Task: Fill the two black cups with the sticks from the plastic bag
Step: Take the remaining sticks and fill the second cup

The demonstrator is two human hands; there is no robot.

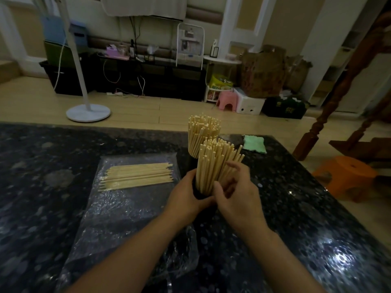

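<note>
Near cup point(201, 193) standing between left hand point(186, 195) and right hand point(239, 197); far cup's sticks point(202, 134) standing behind; plastic bag point(127, 199) lying left, loose sticks point(137, 176) lying on it; cloth point(254, 143) lying right-rear on table point(42, 187).

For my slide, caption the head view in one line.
Both hands, left and right, steady sticks in the near black cup; more sticks lie on the plastic bag.
</note>
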